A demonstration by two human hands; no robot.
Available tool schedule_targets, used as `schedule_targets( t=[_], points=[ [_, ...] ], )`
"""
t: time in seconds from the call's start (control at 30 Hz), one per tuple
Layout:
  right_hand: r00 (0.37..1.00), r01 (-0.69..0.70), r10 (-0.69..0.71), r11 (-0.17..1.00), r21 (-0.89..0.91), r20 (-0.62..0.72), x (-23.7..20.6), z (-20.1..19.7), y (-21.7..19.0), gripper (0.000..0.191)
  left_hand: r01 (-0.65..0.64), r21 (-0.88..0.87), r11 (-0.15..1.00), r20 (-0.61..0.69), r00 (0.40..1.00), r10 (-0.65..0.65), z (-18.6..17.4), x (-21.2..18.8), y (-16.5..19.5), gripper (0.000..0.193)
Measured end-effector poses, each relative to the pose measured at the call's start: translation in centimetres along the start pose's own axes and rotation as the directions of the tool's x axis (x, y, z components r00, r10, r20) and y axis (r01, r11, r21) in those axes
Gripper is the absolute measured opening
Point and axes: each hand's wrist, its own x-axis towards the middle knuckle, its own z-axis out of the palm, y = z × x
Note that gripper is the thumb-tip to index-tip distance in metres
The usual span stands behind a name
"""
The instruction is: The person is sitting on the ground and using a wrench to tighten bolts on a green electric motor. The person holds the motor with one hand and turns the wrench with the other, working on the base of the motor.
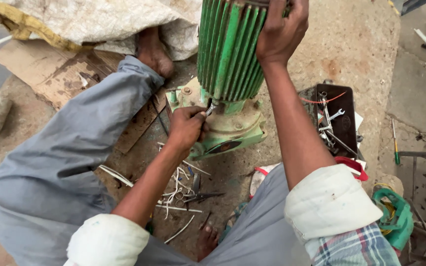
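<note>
The left hand (186,129) is gripping a small wrench (211,108) at the green motor (229,54) in the frame's top middle, while the right hand (281,30) is clutching its ribs, best kept steady.

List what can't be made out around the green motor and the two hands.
- Motor, head view: its top is cut off by the frame's upper edge.
- Spanner: only the tip shows; the left hand covers the rest, and the bolt it meets is too small to tell.
- Right hand: its fingers wrap over the motor's far side, partly out of frame.
- Toolbox: the tools inside are too small to tell apart.
</note>
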Motion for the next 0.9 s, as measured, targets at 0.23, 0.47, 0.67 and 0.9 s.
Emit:
schedule_targets(
  t=[0.23, 0.47, 0.67, 0.9],
  points=[
    [1.0, 0.005, -0.006, 0.999, 0.052, 0.019, 0.6, 0.0, -1.7, 0.039, -0.206, -0.38, 0.902, -0.242, 0.963, 0.119, 11.7, 0.1, -2.9, 0.025],
    [0.998, 0.054, -0.055, 0.999, 0.003, 0.027, 0.7, -0.1, -1.6, 0.036, -0.307, 0.338, 0.889, 0.097, 0.952, 0.292, 7.0, -5.9, -3.7, 0.038],
    [1.0, 0.004, -0.005, 0.995, 0.1, 0.018, 0.4, -0.1, -1.1, 0.039, -0.193, 0.589, 0.785, -0.084, 0.951, 0.297, -3.4, 0.9, 0.2, 0.027],
    [1.0, 0.017, -0.017, 0.997, 0.069, 0.004, 0.5, 0.2, -0.9, 0.039, -0.216, 0.421, 0.881, 0.083, 0.976, 0.2, -4.5, 3.5, 2.6, 0.026]
  ],
)
